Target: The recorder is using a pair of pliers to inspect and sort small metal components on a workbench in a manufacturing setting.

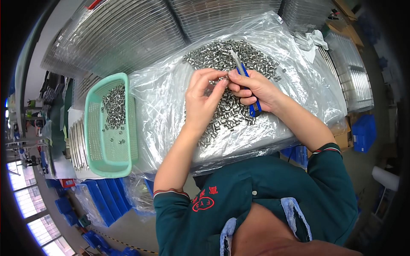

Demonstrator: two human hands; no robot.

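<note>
Over a heap of small shiny metal ring-like parts (pixel 230 114), my two hands meet at the fingertips. My left hand (pixel 203 96) pinches one of these small metal parts between thumb and fingers; its outline is mostly covered. A blue utility knife (pixel 256 106) lies in the grip of my right hand (pixel 258 89), its blade extended and pointing away from me. The thumb and forefinger of that same hand touch the small part as well. Clear plastic sheeting (pixel 158 106) is spread beneath the heap.
To the left stands a green mesh basket (pixel 111 166) with more small metal parts in it. Stacks of clear plastic trays (pixel 124 38) rise along the far side, and others (pixel 352 72) sit at the right. A white cloth (pixel 311 40) lies at the far right. Blue bins (pixel 106 200) are below the table.
</note>
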